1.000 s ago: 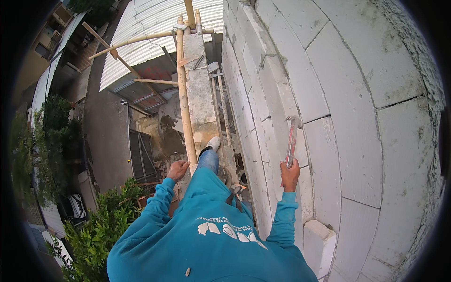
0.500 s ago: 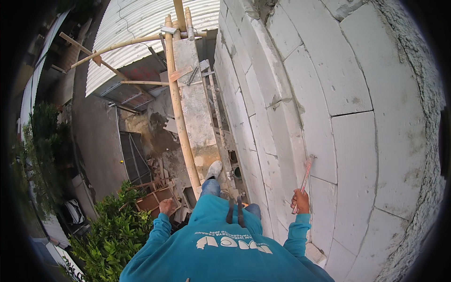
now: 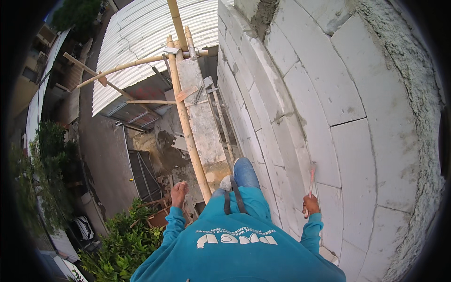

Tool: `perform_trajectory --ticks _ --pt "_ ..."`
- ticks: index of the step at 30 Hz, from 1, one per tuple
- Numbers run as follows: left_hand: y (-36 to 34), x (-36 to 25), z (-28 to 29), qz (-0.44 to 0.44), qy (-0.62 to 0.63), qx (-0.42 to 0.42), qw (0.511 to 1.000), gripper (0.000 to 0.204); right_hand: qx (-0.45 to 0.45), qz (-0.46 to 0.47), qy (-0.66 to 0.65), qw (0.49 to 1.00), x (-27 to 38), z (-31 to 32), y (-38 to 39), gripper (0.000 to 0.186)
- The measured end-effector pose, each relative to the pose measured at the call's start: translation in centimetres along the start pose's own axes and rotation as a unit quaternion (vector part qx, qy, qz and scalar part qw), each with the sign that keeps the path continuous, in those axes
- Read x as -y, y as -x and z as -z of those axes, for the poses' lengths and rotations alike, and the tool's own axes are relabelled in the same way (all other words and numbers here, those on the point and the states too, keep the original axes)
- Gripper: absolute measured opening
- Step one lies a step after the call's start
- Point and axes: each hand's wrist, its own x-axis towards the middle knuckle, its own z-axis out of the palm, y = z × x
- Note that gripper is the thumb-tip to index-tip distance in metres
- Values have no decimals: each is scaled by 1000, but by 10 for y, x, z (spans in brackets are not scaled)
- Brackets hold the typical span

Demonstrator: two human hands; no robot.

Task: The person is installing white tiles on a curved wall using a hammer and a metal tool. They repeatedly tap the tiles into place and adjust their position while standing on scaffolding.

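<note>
My right hand (image 3: pixel 310 205) is closed round the reddish handle of a hammer (image 3: pixel 312 182). The hammer's small head points up, close to the wall of pale grey blocks (image 3: pixel 324 141) on my right. Out to the left, my left hand (image 3: pixel 178 193) hangs in the air with loosely bent fingers and nothing seen in it. Below, a knee in blue jeans (image 3: pixel 245 173) is forward over the narrow scaffold walkway (image 3: pixel 206 136), and a pale shoe (image 3: pixel 226 183) shows beside it.
A bamboo pole (image 3: pixel 185 122) runs along the walkway's left side, with a drop beyond it. Ahead lie a brown board piece (image 3: pixel 187 93) and crossing poles. A corrugated roof (image 3: pixel 141 42) stands past them; a leafy tree (image 3: pixel 117 244) is at lower left.
The blue-jeaned right knee has come forward beside the pale shoe. My left hand has risen, its fingers looser. My right hand still holds the hammer beside the wall.
</note>
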Motion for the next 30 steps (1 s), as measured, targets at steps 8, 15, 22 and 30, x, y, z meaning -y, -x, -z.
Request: perform_trajectory --ticks 8,15,22,30 --pt "-23 -79 -44 -52 37 31 997 38 -29 22 138 990 12 3 4 18" --pt "-70 -186 -84 -127 -180 127 967 33 -66 -1 155 986 13 -9 0 27" --pt "-70 -354 -112 -333 -65 68 938 24 -78 -45 191 977 48 -19 17 40" --pt "42 -511 -145 -808 248 -10 534 33 -84 -30 259 962 85 -22 17 41"
